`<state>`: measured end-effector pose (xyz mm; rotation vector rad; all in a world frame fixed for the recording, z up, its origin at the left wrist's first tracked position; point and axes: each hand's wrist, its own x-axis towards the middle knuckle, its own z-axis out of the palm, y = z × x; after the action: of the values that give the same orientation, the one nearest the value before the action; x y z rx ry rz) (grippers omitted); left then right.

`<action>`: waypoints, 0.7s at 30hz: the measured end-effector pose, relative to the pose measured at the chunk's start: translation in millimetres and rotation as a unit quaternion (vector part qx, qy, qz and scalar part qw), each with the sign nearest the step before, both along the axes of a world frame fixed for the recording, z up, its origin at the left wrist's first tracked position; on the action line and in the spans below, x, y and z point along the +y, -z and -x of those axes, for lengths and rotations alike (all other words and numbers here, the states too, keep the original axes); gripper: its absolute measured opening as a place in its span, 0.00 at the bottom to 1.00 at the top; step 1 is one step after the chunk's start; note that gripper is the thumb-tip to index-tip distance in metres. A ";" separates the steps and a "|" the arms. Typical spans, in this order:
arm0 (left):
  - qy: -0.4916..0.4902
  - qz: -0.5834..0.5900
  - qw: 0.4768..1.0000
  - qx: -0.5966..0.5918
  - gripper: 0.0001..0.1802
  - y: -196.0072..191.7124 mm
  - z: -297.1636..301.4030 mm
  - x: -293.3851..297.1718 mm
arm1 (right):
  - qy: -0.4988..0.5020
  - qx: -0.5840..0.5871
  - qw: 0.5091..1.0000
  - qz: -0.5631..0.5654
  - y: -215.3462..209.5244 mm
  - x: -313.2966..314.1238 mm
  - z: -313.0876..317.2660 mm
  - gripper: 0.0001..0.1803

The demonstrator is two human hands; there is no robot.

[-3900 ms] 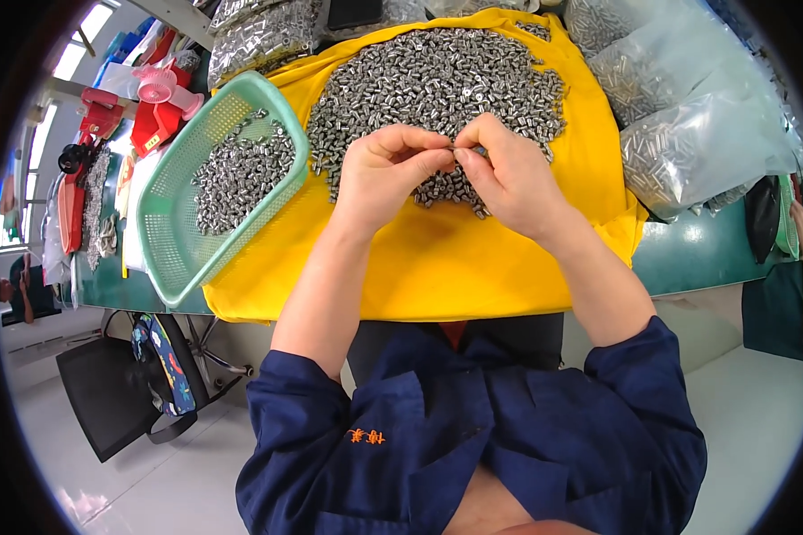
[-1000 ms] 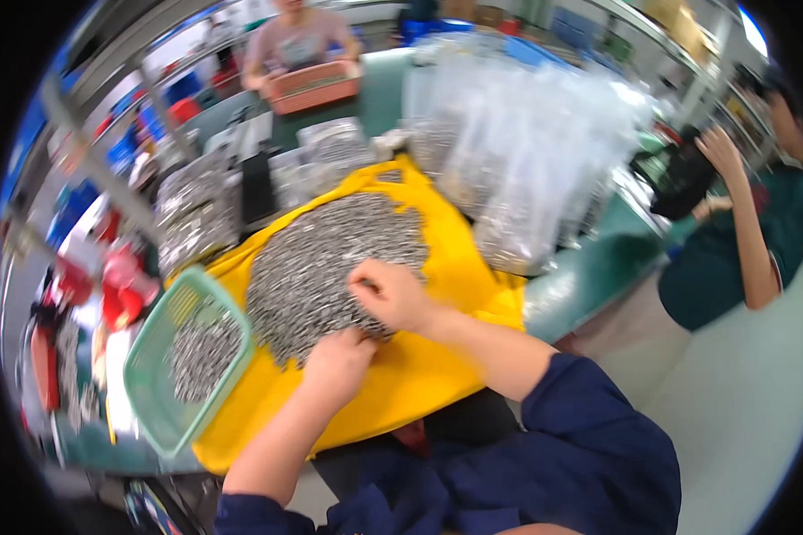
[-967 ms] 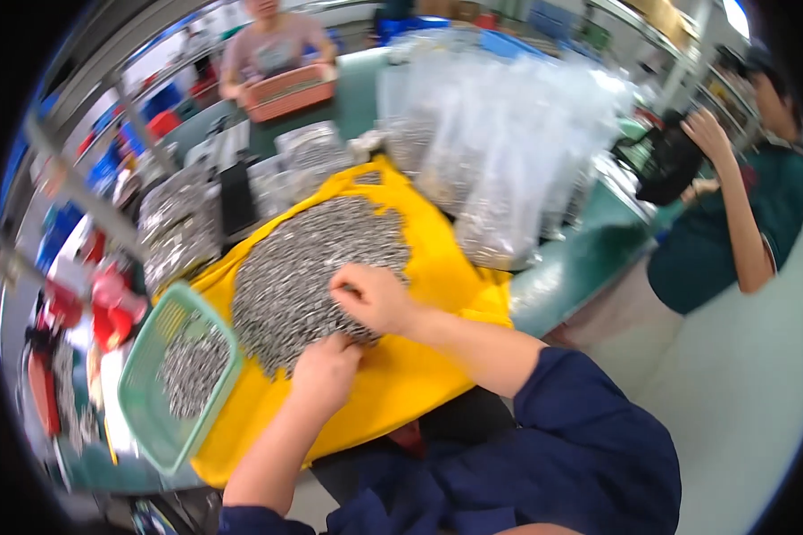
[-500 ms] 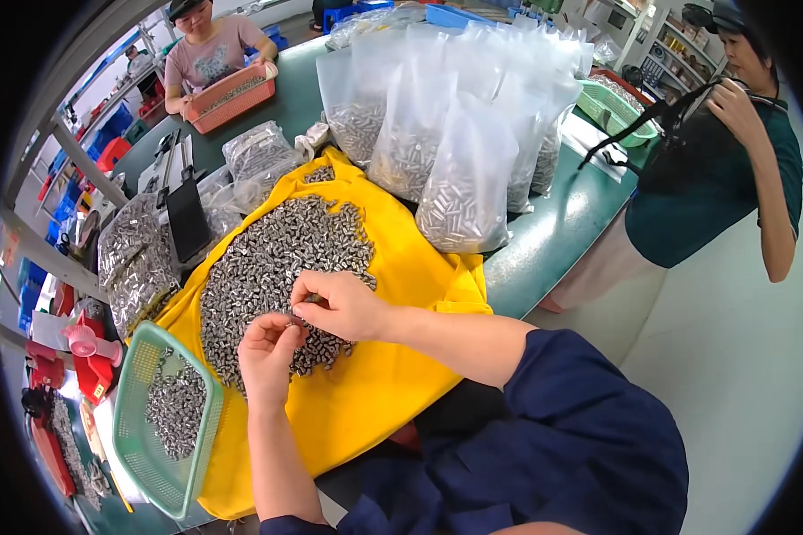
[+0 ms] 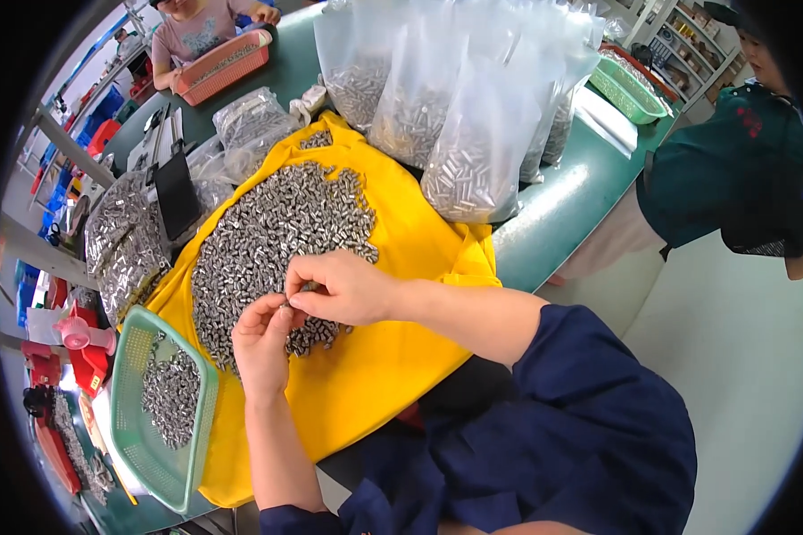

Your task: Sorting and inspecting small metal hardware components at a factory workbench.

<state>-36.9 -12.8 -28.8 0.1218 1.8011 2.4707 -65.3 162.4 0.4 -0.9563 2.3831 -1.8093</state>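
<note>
A large heap of small silvery metal parts [image 5: 277, 214] is spread over a yellow cloth [image 5: 384, 374] on the table. Above the heap's near side, my two hands meet at the fingertips. My left hand [image 5: 264, 346] is closed, thumb and finger pinching a tiny metal part [image 5: 285, 306]. From the right, my right hand [image 5: 343, 287] reaches in with a closed pinch at the same part; the fingers mostly hide it. To the left of my left forearm stands a green plastic basket [image 5: 207, 419] with a smaller pile of similar parts [image 5: 171, 392] inside.
Tall clear bags [image 5: 482, 134] of metal parts stand behind the cloth. More bagged parts [image 5: 127, 232] and a black flat object [image 5: 177, 198] lie to its left. Across the table a person holds an orange basket [image 5: 225, 68]; another person in dark green [image 5: 723, 169] stands at right.
The view has shifted slightly. My hands remain pinched together over the heap. The person at right has turned and lowered the black item; the person across has one hand off the basket's end.
</note>
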 end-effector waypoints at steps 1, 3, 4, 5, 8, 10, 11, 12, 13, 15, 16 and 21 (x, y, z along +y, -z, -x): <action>-0.008 0.006 1.000 -0.003 0.09 -0.6 -0.1 -0.5 | -0.009 -0.006 1.000 0.003 -0.7 -0.7 1.5 0.05; -0.038 0.039 0.998 -0.021 0.07 -8.7 -5.9 -3.4 | -0.028 -0.012 0.999 0.029 4.6 -7.8 2.6 0.05; -0.027 0.056 0.998 -0.013 0.05 -14.8 -2.6 1.0 | -0.015 -0.030 0.999 0.031 7.3 -7.6 5.1 0.05; -0.025 0.064 0.998 -0.007 0.04 -15.6 -0.9 2.3 | -0.015 -0.059 0.998 0.023 2.7 -4.4 4.8 0.05; 0.016 0.057 0.998 -0.005 0.06 -13.8 6.1 11.2 | -0.021 -0.107 0.994 0.005 0.7 8.4 5.6 0.04; 0.025 0.015 1.000 -0.012 0.07 -14.1 1.8 7.5 | -0.016 -0.108 0.994 0.019 -6.0 2.9 -1.1 0.03; 0.037 -0.005 0.999 -0.014 0.08 -13.9 1.0 7.0 | -0.007 -0.098 0.995 0.022 -4.1 1.8 -1.8 0.03; 0.032 0.003 0.999 -0.012 0.08 -13.6 -0.3 4.5 | -0.019 -0.111 0.993 0.030 -4.6 -1.0 -2.2 0.04; 0.021 0.005 1.000 -0.016 0.08 -13.5 -1.7 1.3 | -0.030 -0.115 0.992 0.031 -4.5 -4.3 -2.1 0.04; 0.024 0.014 0.999 -0.025 0.08 -13.0 -1.5 1.1 | -0.034 -0.066 0.997 0.018 -4.8 -4.6 -2.1 0.04; 0.022 0.005 0.999 -0.024 0.07 -13.0 -1.8 2.6 | -0.027 -0.042 0.999 0.002 -4.6 -3.9 -2.6 0.03; -0.009 0.094 0.996 0.005 0.07 -14.2 -1.7 7.7 | 0.030 0.100 0.988 -0.112 1.0 -3.6 -2.0 0.03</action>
<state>-35.2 -5.1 -14.6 0.1064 2.0344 2.2997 -63.3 158.8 -0.6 -1.0951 2.6891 -1.4820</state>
